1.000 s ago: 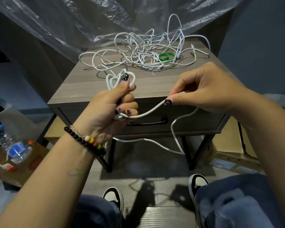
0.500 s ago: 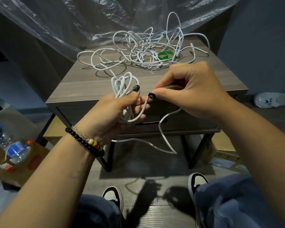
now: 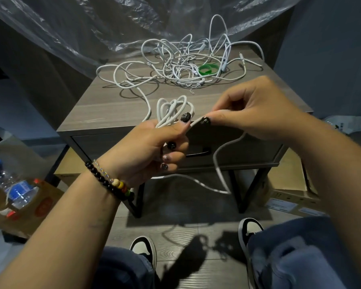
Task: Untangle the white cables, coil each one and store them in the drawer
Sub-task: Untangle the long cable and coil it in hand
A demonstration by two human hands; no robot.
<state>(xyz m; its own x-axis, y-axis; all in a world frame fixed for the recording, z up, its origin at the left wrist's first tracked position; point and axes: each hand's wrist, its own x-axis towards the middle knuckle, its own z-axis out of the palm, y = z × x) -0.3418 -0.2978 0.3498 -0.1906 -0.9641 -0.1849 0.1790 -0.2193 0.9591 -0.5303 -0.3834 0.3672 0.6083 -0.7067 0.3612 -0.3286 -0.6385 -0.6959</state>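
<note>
Left hand (image 3: 154, 140) grips the coil (image 3: 172, 110) so loops hold while right hand (image 3: 252, 107) pinches the cable's slack (image 3: 219, 155) to feed another wrap.

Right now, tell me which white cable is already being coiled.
The cable in the left hand: its coiled loops stand above the fist while the right hand feeds its free end. The other cables still lie tangled on the table.

You see white cables (image 3: 188, 65) | grey wood-grain tabletop (image 3: 117, 109) | green bands (image 3: 208, 69) | your nails (image 3: 185, 117) black | bracelet (image 3: 108, 181) black beads, a few cream, yellow, red, green | bottle (image 3: 15, 184) clear, blue cap and label | shoes (image 3: 143, 247) black and white | jeans (image 3: 296, 255) blue
</note>
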